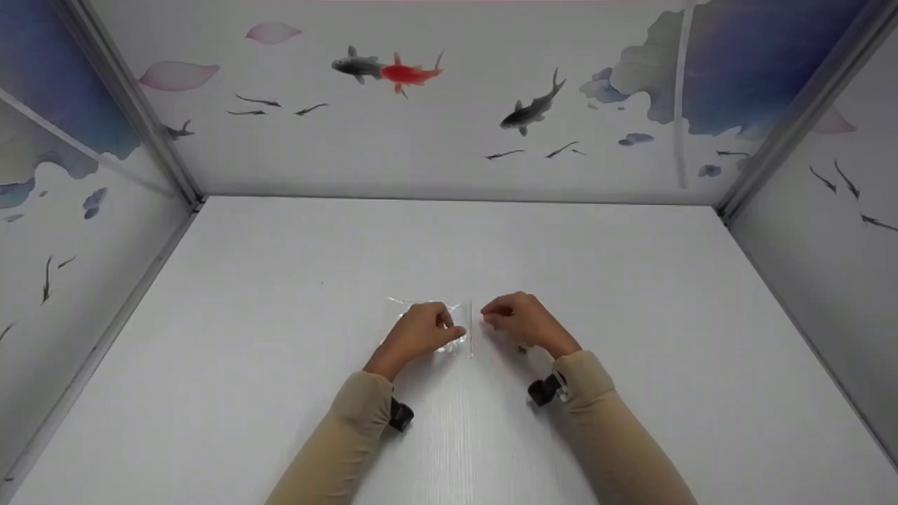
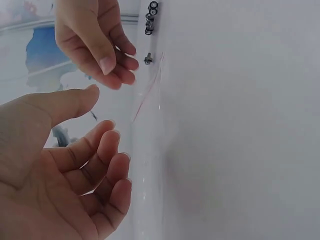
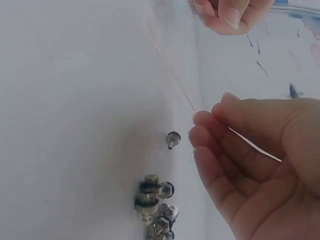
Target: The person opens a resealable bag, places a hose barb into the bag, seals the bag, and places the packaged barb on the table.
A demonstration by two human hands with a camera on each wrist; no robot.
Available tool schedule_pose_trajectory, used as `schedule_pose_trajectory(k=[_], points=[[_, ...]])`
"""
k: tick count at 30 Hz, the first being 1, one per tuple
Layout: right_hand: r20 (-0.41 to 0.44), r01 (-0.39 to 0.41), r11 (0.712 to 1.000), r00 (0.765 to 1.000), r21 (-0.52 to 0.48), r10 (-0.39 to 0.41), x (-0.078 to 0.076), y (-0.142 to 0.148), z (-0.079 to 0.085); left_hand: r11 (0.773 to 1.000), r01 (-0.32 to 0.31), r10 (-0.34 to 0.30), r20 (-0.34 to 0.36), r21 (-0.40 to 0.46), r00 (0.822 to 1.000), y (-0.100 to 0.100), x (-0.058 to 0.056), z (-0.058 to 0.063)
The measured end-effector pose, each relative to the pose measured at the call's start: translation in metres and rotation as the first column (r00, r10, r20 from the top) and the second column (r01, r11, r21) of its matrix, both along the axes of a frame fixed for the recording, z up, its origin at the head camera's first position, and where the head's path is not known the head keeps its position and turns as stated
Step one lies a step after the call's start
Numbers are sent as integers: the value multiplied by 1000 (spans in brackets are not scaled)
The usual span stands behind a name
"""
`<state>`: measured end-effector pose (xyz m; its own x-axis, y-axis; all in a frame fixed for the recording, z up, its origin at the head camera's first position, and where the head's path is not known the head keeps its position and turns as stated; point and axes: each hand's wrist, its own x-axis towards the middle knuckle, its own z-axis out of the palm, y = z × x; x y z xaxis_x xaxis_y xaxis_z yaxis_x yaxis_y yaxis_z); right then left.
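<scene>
A clear plastic zip bag (image 1: 459, 313) with a thin red line along its right edge lies on the white table. Over it hovers my left hand (image 1: 419, 328), its thumb apart from loosely bent fingers, holding nothing. To the right of the bag's edge is my right hand (image 1: 523, 321), with fingers bent and thumb close to the index finger. Nothing shows in its grasp in the right wrist view. Near the right hand lies a small metal fitting (image 3: 173, 139) with a dark ring, and below it a cluster of several similar metal fittings (image 3: 155, 200).
White panels (image 1: 449, 140) printed with fish and petals stand along the back and both sides of the table (image 1: 449, 245). Metal frame posts (image 1: 165, 147) mark the corners. Each wrist wears a black camera (image 1: 401, 416).
</scene>
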<state>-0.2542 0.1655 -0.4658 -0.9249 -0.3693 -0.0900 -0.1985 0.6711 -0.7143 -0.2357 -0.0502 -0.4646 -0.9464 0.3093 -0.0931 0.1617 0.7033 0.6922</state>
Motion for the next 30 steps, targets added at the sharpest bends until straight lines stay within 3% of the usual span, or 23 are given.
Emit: schedule_pose_trajectory(k=[6,12,30], points=[[52,58,998,997,29,-59,-10,-9,0,999,-42,41,59,8,997,16,-7,-6],[71,63,997,995,49,-66,-16,-13,-1,998,-63,61,91,23,994,23,-10,-12],[122,50,999,991,8,-50,-22,-26,-7,991,-67,54,111,115,992,15,-18,-25]])
